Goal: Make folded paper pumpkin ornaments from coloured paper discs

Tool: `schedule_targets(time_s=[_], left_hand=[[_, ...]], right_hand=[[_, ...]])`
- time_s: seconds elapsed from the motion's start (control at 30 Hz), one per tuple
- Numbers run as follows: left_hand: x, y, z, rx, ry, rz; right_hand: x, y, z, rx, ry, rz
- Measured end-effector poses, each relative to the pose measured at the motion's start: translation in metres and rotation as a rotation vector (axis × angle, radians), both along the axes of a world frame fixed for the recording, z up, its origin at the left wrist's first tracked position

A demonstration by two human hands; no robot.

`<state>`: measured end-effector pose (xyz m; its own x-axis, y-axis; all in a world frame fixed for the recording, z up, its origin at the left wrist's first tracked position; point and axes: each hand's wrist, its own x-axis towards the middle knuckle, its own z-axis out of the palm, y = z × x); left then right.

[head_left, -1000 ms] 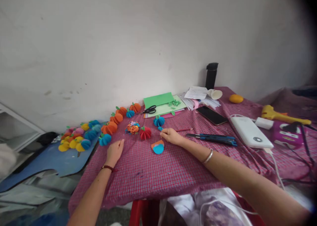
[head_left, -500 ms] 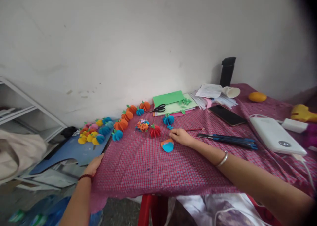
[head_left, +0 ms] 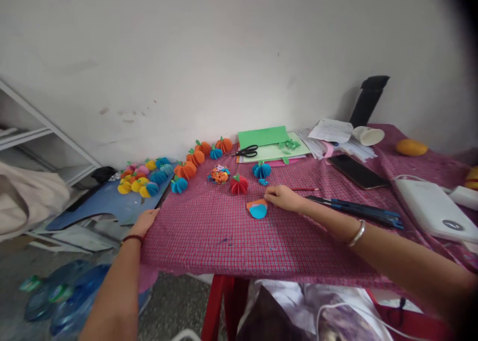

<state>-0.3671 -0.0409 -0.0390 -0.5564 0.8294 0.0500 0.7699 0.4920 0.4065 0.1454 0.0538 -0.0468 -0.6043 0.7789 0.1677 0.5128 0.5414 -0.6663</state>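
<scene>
My left hand [head_left: 145,221] rests on the left edge of the table, fingers curled over the pink checked cloth [head_left: 224,236]. My right hand [head_left: 284,198] lies on the cloth with its fingers curled loosely, beside a small stack of orange and blue paper circles [head_left: 257,209]. Just beyond it are a red paper pumpkin [head_left: 239,184], a blue one [head_left: 261,170] and a multicoloured one [head_left: 219,173]. A red pencil [head_left: 304,188] lies by my right fingers.
Several paper pumpkins [head_left: 149,179] lie on a blue board [head_left: 108,206] at the left. Scissors [head_left: 247,151], green paper [head_left: 263,137], a phone [head_left: 356,171], a power bank [head_left: 433,209], a cutter [head_left: 354,207], a black flask [head_left: 368,102]. Water bottles [head_left: 67,296] on the floor.
My left hand moved from the middle of the cloth to the table's left edge. The view swung left and down. My right hand stayed by the paper circles.
</scene>
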Motion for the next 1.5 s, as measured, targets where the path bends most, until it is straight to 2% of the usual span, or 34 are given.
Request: schedule_targets(time_s=[0.13, 0.23, 0.27, 0.3, 0.33, 0.37, 0.4, 0.5, 0.6, 0.7, 0.83, 1.03, 1.13, 1.3, 1.5], left_hand=[[-0.003, 0.007, 0.007, -0.092, 0.029, -0.010], [0.020, 0.013, 0.021, -0.063, 0.156, 0.019], [0.038, 0.016, 0.026, -0.012, 0.204, 0.016], [0.061, 0.018, 0.032, 0.076, 0.222, -0.055], [0.088, 0.021, 0.037, 0.167, 0.192, -0.147], [0.117, 0.023, 0.040, 0.206, 0.137, -0.274], [0.148, 0.025, 0.042, 0.237, 0.082, -0.345], [0.229, 0.031, 0.037, 0.329, -0.063, -0.519], [0.274, 0.037, 0.025, 0.344, -0.064, -0.557], [0.287, 0.046, 0.015, 0.267, 0.087, -0.530], [0.284, 0.063, 0.009, 0.167, 0.246, -0.473], [0.275, 0.075, -0.004, 0.150, 0.199, -0.454], [0.274, 0.071, -0.007, 0.226, 0.148, -0.471], [0.282, 0.064, 0.005, 0.485, -0.035, -0.657], [0.317, 0.072, 0.029, 0.435, -0.349, -0.895]], right_hand=[[0.002, -0.005, 0.001, 0.010, -0.024, 0.012], [0.005, -0.006, 0.001, 0.034, -0.033, 0.026], [0.006, -0.005, 0.001, 0.043, -0.034, 0.025], [0.007, -0.005, 0.001, 0.053, -0.035, 0.018], [0.007, -0.004, 0.000, 0.063, -0.034, 0.007], [0.008, -0.003, 0.000, 0.074, -0.032, -0.007], [0.008, -0.002, -0.001, 0.085, -0.028, -0.020], [0.008, -0.002, -0.005, 0.110, -0.002, -0.050], [0.009, -0.005, -0.007, 0.139, 0.004, -0.055], [0.009, -0.009, -0.006, 0.162, -0.028, -0.059], [0.008, -0.011, -0.004, 0.183, -0.073, -0.078], [0.008, -0.016, -0.006, 0.229, -0.134, -0.063], [0.008, -0.019, -0.006, 0.215, -0.101, -0.070], [0.006, -0.020, -0.001, 0.112, 0.125, -0.113], [0.018, -0.011, 0.011, 0.045, 0.478, -0.221]])
